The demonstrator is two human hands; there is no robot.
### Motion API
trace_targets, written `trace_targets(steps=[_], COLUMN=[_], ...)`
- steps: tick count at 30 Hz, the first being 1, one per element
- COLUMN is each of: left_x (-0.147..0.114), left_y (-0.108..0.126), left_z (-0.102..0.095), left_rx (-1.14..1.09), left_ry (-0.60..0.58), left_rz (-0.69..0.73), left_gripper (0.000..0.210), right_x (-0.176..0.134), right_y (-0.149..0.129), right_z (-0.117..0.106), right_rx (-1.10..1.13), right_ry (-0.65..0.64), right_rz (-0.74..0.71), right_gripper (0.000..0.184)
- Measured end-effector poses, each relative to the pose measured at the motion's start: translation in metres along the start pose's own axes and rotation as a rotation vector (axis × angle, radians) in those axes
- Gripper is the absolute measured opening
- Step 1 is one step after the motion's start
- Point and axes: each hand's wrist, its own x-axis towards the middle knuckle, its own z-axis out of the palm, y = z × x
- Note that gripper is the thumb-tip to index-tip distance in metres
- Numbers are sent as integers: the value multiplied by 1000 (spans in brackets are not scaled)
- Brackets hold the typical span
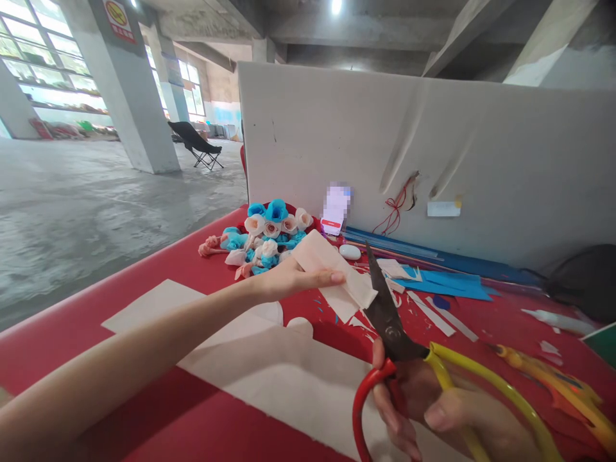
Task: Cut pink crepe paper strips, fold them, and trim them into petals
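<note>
Left hand [296, 274]: non-thumb fingers behind paper [353, 289] | scissors [392, 330]: cut off below

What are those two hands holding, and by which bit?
The left hand holds a pale, flat paper piece near its middle; the right hand holds dark-bladed metal scissors by their red and yellow handles.

Black chair [193, 136]: far left, on the grey floor [72, 192]
Pillar [128, 96]: just left of the chair, bearing a sign [119, 20]
White panel [327, 128]: far centre to right, red cord [396, 204] hanging against it
Window [45, 38]: far left
</note>
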Motion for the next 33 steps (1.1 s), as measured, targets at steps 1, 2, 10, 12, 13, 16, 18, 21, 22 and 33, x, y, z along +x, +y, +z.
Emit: trace_targets(steps=[1, 2, 10, 12, 13, 16, 18, 21, 22, 33], left_x=[0, 0, -1, -2, -2, -2, -2, -2, -2, -1], left_y=[0, -1, -4, -2, -1, 3, 4, 3, 3, 8], left_z=[-1, -1, -6, -5, -5, -4, -4, -5, -5, -1], left_rx=[7, 8, 25, 11, -3, -36, -38, -27, -25, -29], left_ry=[3, 5, 31, 16, 3, -45, -62, -58, -56, 20], left_rz=[-2, -2, 2, -5, -8, -17, -26, -3, 9, 7], left_gripper=[44, 44, 34, 32, 33, 36, 35, 28, 26, 18], right_x=[1, 1, 0, 0, 0, -1, -2, -2, -2, -10], right_y=[3, 6, 19, 19, 18, 17, 17, 21, 23, 35], right_z=[1, 2, 4, 4, 4, 5, 4, 4, 5, 5], right_rx=[26, 52, 188, 198, 201, 200, 195, 192, 193, 232], right_ry=[0, 3, 46, 58, 63, 82, 99, 138, 153, 277], right_rz=[-12, -23, -59, -58, -57, -55, -50, -33, -26, 119], right_gripper=[34, 35, 45, 46, 46, 47, 45, 41, 40, 37])
